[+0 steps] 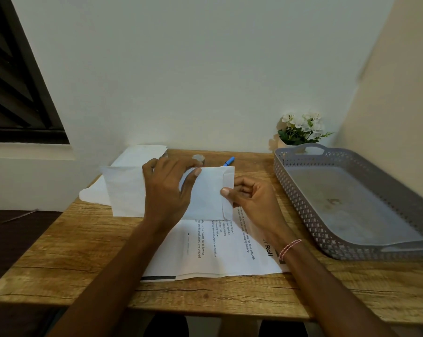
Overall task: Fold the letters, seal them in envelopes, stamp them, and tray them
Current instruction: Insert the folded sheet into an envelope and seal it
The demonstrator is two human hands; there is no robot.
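As hands [166,190] [253,200] grip, envelope [125,190] spans both.

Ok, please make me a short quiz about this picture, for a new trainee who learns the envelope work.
1. Fill in: the pen is ___ in colour.
2. True or false: the grey tray holds no mail yet.
3. The right hand has its grip on: A the pen, B the white envelope, C the tray.
Key: 1 blue; 2 true; 3 B.
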